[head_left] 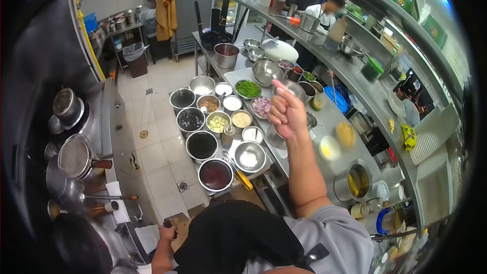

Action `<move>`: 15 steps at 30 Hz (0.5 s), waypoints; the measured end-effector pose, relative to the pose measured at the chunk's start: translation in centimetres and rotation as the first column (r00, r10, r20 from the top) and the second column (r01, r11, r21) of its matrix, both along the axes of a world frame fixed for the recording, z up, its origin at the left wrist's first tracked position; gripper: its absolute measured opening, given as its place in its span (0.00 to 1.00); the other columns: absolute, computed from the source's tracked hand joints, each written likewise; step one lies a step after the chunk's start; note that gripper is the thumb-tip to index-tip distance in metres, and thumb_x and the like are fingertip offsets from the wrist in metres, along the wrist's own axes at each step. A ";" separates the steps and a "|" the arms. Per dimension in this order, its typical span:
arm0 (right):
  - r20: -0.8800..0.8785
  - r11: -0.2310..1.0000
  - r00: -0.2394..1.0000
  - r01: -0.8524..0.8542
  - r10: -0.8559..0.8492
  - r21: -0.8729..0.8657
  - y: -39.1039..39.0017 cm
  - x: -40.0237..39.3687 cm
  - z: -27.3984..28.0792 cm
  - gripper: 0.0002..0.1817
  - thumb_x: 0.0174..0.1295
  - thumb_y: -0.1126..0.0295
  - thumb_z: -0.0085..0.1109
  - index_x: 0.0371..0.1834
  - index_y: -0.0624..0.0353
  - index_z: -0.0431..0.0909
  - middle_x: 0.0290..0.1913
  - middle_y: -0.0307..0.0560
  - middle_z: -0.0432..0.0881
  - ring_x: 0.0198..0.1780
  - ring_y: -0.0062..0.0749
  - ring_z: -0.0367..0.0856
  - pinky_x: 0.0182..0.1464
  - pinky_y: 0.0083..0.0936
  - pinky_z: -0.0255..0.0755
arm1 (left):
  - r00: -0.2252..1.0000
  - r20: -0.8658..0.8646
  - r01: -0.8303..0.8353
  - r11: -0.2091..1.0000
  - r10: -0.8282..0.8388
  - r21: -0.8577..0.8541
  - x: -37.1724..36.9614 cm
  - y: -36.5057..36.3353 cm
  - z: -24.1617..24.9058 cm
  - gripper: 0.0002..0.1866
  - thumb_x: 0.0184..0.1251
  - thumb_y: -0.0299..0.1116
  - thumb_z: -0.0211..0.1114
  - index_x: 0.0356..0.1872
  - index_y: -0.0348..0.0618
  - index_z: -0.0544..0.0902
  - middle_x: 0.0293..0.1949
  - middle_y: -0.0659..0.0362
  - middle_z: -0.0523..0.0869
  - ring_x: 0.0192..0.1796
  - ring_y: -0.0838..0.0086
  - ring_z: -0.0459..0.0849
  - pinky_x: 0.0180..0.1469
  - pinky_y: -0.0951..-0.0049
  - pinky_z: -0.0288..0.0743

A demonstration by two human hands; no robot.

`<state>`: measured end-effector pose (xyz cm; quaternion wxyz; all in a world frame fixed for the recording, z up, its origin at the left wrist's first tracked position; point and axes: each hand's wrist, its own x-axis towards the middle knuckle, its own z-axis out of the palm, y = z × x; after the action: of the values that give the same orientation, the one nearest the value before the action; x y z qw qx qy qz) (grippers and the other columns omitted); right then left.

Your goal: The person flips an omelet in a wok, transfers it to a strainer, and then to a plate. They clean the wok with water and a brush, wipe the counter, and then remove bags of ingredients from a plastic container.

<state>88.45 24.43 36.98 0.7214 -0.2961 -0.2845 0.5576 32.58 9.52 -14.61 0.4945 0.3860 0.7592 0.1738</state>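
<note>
My right hand [287, 112] is raised above the steel prep table, index finger stretched out and the other fingers curled, with nothing in it. Below and beside it are a bowl of sliced red onion [261, 106], a bowl of green peppers [248, 89] and a large steel bowl [267, 72]. Low at the left, by the stove, my left hand [166, 233] is closed around a dark handle [170, 223]; what the handle belongs to is hidden. Near it are a white cloth [148, 237] and the stove's front edge.
Pots of dark liquid [202, 145] and pans of ingredients crowd the table. A strainer [75, 157] and a black wok [76, 243] sit on the stove at left. A long steel shelf [355, 78] overhangs at right. A co-worker [320, 12] stands behind it. Tiled floor [157, 144] lies between.
</note>
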 end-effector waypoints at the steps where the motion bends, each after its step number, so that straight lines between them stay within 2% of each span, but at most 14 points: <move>1: 0.001 1.000 1.000 0.007 -0.007 0.003 0.0 0.2 -0.5 0.31 0.79 0.68 0.56 0.82 0.59 0.60 0.21 0.32 0.62 0.13 0.16 0.55 0.16 0.20 0.54 | 0.996 -0.015 0.086 0.993 -0.087 -0.086 1.0 -0.6 3.5 0.24 0.54 0.31 0.78 0.51 0.32 0.81 0.33 0.45 0.90 0.31 0.57 0.92 0.27 0.57 0.86; 2: 0.043 0.995 0.998 -0.042 0.046 -0.087 -0.6 0.0 -1.4 0.30 0.79 0.68 0.55 0.81 0.59 0.62 0.21 0.32 0.62 0.14 0.16 0.55 0.16 0.20 0.54 | 0.983 -0.021 0.174 0.970 -0.180 -0.168 3.0 -1.0 10.0 0.24 0.54 0.31 0.78 0.51 0.32 0.81 0.34 0.44 0.90 0.33 0.56 0.93 0.28 0.56 0.86; 3: 0.075 0.980 0.992 -0.087 0.101 -0.178 -1.2 -0.4 -2.4 0.28 0.79 0.68 0.54 0.80 0.58 0.65 0.22 0.31 0.63 0.14 0.15 0.55 0.17 0.19 0.54 | 0.964 -0.107 0.216 0.954 -0.242 -0.209 1.7 -2.0 6.6 0.25 0.54 0.33 0.78 0.53 0.32 0.83 0.37 0.44 0.91 0.40 0.55 0.94 0.35 0.56 0.88; 4: 0.077 0.982 0.992 -0.086 0.100 -0.170 -1.6 -0.6 -3.1 0.28 0.79 0.68 0.54 0.80 0.58 0.65 0.22 0.31 0.63 0.14 0.15 0.55 0.17 0.19 0.54 | 0.930 -0.179 0.274 0.932 -0.320 -0.237 0.2 -3.5 1.5 0.26 0.54 0.34 0.78 0.53 0.31 0.84 0.38 0.44 0.92 0.42 0.55 0.94 0.39 0.56 0.89; 5: 0.085 0.973 0.988 -0.108 0.127 -0.203 -2.4 -0.9 -4.1 0.28 0.79 0.68 0.55 0.81 0.58 0.65 0.22 0.31 0.64 0.14 0.16 0.56 0.17 0.20 0.54 | 0.884 -0.248 0.326 0.903 -0.396 -0.280 -0.9 -5.2 -1.5 0.27 0.54 0.35 0.79 0.54 0.30 0.85 0.40 0.44 0.92 0.44 0.56 0.94 0.42 0.57 0.89; 9: 0.124 0.967 0.982 -0.109 0.141 -0.229 -2.6 -0.5 -6.0 0.31 0.78 0.69 0.55 0.83 0.58 0.61 0.25 0.36 0.70 0.15 0.18 0.60 0.19 0.22 0.61 | 0.853 -0.254 0.340 0.855 -0.456 -0.390 -2.0 -8.2 -2.4 0.27 0.54 0.35 0.79 0.54 0.30 0.85 0.41 0.44 0.92 0.44 0.56 0.94 0.44 0.57 0.89; 14: 0.207 0.971 0.971 -0.070 0.118 -0.227 -3.2 -0.3 -6.6 0.34 0.77 0.69 0.56 0.85 0.59 0.57 0.27 0.39 0.76 0.15 0.21 0.65 0.21 0.24 0.68 | 0.835 -0.270 0.342 0.838 -0.479 -0.426 -2.5 -7.9 -2.6 0.27 0.55 0.36 0.79 0.54 0.29 0.86 0.42 0.44 0.93 0.44 0.57 0.94 0.46 0.58 0.89; 15: 0.275 0.981 0.961 0.036 0.018 -0.191 -2.9 -0.3 -6.4 0.35 0.77 0.69 0.57 0.85 0.59 0.57 0.28 0.40 0.77 0.16 0.21 0.66 0.21 0.25 0.69 | 0.826 -0.281 0.350 0.836 -0.488 -0.423 -2.3 -7.3 -2.7 0.27 0.55 0.36 0.79 0.54 0.29 0.86 0.43 0.44 0.93 0.44 0.57 0.94 0.46 0.58 0.89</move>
<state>88.12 21.50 30.62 0.6450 -0.4412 -0.3250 0.5326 30.28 2.18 -17.27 0.4263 0.4765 0.7525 -0.1578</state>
